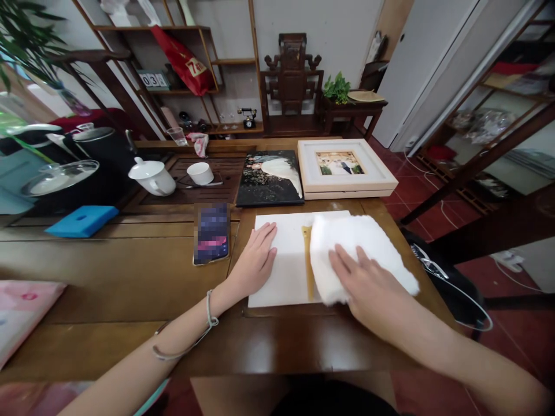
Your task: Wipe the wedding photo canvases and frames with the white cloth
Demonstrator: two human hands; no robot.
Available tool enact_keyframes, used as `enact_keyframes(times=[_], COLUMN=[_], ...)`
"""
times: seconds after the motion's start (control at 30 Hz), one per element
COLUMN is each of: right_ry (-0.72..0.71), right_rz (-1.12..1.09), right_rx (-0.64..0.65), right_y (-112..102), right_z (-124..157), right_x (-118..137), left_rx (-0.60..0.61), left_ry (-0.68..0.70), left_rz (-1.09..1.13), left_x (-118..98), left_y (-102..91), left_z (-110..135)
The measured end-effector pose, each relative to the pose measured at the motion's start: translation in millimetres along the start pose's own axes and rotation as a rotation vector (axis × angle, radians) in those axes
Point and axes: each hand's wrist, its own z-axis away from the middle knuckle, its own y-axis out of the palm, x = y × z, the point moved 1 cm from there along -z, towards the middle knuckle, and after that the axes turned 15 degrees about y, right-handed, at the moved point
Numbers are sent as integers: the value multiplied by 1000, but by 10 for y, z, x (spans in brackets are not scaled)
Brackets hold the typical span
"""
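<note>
A flat white panel (286,263) lies on the wooden table, a narrow tan strip (308,260) running down its middle; the strip looks like the stand leg on a picture frame's back. My left hand (255,260) rests on the panel's left edge with fingers stretched out, holding nothing. A fluffy white cloth (377,248) covers the panel's right part. On top of it my right hand (368,283) presses down, fingers bent slightly into the cloth. The panel's right edge is hidden beneath the cloth.
Behind the panel lie a dark photo panel (269,179) and a pale wooden photo frame (347,169). Left of it is a phone (211,234). A white lidded teapot (151,176), white cup (200,173) and blue box (82,221) are farther left.
</note>
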Motion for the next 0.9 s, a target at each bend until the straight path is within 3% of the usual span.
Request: enact_keyframes(times=[0.1,0.17,0.27,0.37,0.47,0.53,0.63,0.8,0.9], right_ry=[-236,-298,-165,-36,-37,-72,-219,-651,-623], right_rz=[-35,-80,-67,-67,-147,-181,-181,-228,-255], right_rx=[9,40,46,-33,-98,-107,-59,22,66], right_y=[-96,-178,-219,-113,46,106,83,-69,-65], right_z=[356,394,125,-288,-570,-615,-466,-110,-178], right_x=[-8,-74,-160,-157,-78,10,190,362,255], left_rx=[-1,6,25,34,31,21,0,-26,-31], left_ry=[3,14,24,25,24,20,19,62,47], left_rz=[-5,-3,-5,-6,-3,-4,1,53,85], left_x=[-3,-1,8,15,10,7,25,91,80], left_y=[-6,-10,-16,-20,-22,-18,1,28,0], left_z=[-1,-1,3,6,3,2,15,63,49])
